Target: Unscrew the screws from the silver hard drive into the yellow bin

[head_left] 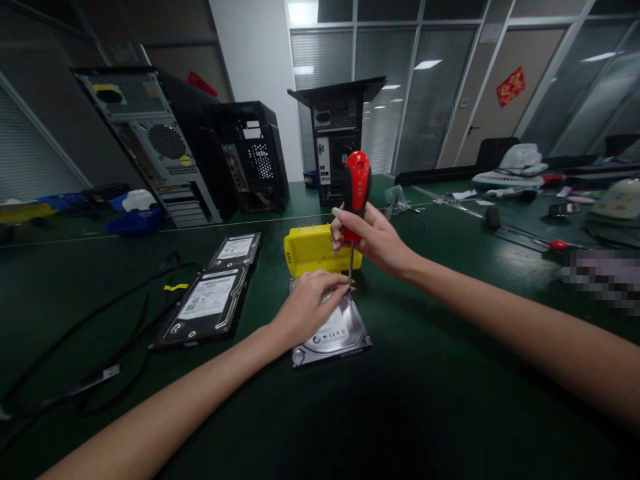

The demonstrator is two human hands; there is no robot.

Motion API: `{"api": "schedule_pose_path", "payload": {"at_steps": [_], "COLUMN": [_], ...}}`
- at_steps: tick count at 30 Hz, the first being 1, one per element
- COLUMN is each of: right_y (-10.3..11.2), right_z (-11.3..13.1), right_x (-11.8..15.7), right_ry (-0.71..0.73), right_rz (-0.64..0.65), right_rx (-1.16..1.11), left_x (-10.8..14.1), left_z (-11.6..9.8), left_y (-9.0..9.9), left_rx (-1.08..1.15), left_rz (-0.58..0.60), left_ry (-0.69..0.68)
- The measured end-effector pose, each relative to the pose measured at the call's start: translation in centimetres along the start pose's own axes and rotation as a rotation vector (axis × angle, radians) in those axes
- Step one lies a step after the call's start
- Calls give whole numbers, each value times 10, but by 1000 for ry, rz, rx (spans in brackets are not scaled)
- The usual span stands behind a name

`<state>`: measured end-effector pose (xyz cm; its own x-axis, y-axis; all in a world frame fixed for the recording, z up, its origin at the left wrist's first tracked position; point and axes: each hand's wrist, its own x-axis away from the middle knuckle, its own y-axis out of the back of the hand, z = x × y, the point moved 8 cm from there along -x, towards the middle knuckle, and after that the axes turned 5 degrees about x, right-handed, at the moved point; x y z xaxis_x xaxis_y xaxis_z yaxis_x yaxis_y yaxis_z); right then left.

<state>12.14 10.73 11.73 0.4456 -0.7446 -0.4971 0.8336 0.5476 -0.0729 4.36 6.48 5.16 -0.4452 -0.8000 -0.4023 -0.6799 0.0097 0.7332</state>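
A silver hard drive [336,337] lies label up on the green table in front of me. My left hand [316,300] rests over its far part and steadies it, thumb and fingertips close around the low end of the screwdriver shaft. My right hand [373,235] is wrapped round the red and black handle of a screwdriver [357,183], which stands nearly upright. Its tip meets the drive's far right edge, where fingers partly hide it. Just behind the hands sits a yellow plastic bin [310,248].
Two more hard drives [210,300] lie to the left, beside black cables [95,320]. Computer cases [193,153] stand at the back left, with another case [337,133] behind the bin. Tools with a red-handled one [557,245] and a white cap [520,163] lie at right.
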Motion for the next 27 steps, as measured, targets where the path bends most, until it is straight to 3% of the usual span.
{"api": "schedule_pose_path", "payload": {"at_steps": [12, 21, 27], "right_y": [-8, 2, 3], "right_z": [-3, -2, 0], "right_x": [-2, -1, -2], "right_ry": [-29, -21, 27], "right_rz": [80, -15, -3], "right_rx": [-76, 6, 64], "left_x": [-1, -1, 0], "left_z": [-1, 1, -1], "left_y": [-1, 0, -1], "left_rx": [0, 1, 12], "left_rz": [11, 7, 12], "left_ry": [-1, 0, -1]}}
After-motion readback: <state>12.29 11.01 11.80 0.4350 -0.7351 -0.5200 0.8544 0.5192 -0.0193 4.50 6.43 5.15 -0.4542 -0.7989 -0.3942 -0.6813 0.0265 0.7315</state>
